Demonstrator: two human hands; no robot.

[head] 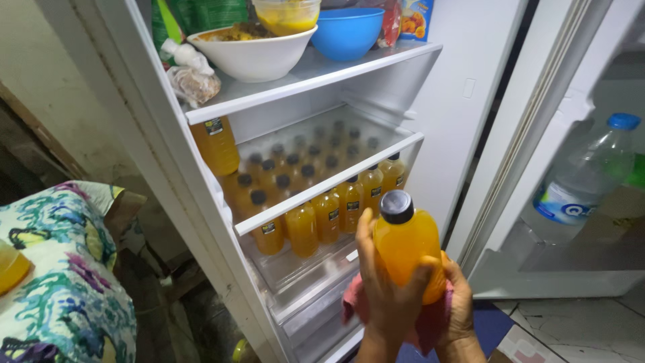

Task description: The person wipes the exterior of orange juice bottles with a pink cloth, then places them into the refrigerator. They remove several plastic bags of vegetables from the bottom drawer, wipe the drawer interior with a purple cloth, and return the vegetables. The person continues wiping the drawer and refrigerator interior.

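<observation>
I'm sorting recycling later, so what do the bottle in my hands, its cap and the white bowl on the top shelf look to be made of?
Bottle: clear plastic, probably, since orange liquid shows through. Cap: dark matte plastic, likely. White bowl: glossy; ceramic or plastic, unclear.

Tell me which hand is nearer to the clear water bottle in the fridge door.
Right. The right hand cups the orange juice bottle from the side toward the water bottle; the left hand wraps the juice bottle's far side, toward the shelves.
</observation>
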